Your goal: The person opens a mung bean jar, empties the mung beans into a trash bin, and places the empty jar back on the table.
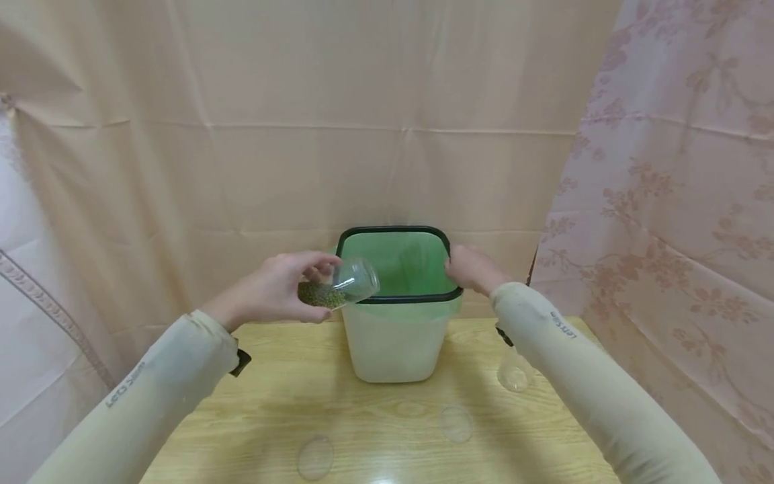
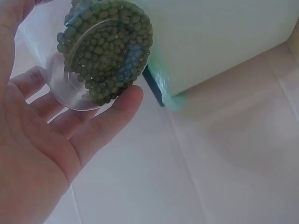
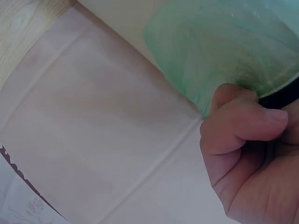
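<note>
My left hand (image 1: 279, 288) grips a clear jar (image 1: 358, 278) lying nearly on its side. Green mung beans (image 2: 110, 58) are heaped toward its base, and its mouth end overlaps the left rim of a pale waste bin (image 1: 396, 349) in the head view. A green plastic bag (image 1: 396, 259) lines the bin and folds over the outside under a black rim ring (image 1: 405, 298). On the right side, the fingers of my right hand (image 1: 474, 267) curl round the rim and bag edge; the right wrist view shows the bunched bag (image 3: 205, 56) at the fingers.
Two clear round discs, like lids, lie on the wooden table (image 1: 254, 403): one front left (image 1: 315, 458), one nearer the bin (image 1: 456, 424). A clear container (image 1: 514, 376) stands right of the bin, partly behind my right forearm. Beige cloth (image 1: 302, 168) hangs behind.
</note>
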Available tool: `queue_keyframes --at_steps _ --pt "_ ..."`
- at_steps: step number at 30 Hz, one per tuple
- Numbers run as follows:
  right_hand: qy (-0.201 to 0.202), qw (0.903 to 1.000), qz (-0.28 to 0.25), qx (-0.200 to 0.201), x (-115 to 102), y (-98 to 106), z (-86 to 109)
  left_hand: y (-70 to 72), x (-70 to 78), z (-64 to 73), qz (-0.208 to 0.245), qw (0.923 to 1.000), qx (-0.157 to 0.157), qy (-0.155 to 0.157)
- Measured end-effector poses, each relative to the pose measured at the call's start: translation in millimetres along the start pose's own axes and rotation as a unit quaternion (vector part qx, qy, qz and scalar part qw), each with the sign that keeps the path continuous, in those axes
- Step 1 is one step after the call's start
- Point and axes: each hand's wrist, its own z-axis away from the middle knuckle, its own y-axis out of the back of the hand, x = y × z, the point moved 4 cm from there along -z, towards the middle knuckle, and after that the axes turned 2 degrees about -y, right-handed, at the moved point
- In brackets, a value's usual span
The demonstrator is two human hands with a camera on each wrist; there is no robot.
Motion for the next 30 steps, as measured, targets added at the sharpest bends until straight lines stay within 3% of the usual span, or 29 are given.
queue_keyframes --at_steps 6,23,30 --pt "-0.001 0.9998 0.015 0.009 -2.8 -0.6 0.5 8.2 -10.1 -7.7 -0.016 0.9995 0.009 0.025" --pt "-0.019 0.9997 0.017 0.006 -5.3 -0.5 2.4 18.0 -22.0 -31.0 -0.136 0.9899 0.020 0.032" --pt "-0.014 0.9994 0.028 0.015 -3.2 -1.7 3.9 16.9 -23.5 -38.5 -0.156 0.9866 0.022 0.041"
